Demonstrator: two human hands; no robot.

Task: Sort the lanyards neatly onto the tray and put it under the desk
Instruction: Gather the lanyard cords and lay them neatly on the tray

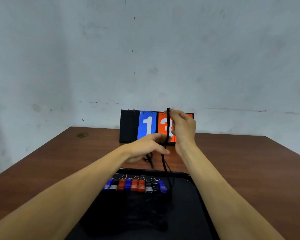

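A black flip scoreboard (129,126) stands upright near the wall (145,49). Small metal rings (143,111) hold its cards: a blue card (147,123) shows a white 1, and an orange card (163,122) beside it shows a 3. The grey wall has dark scuffs. A small brownish spot (82,135) lies well to the left.
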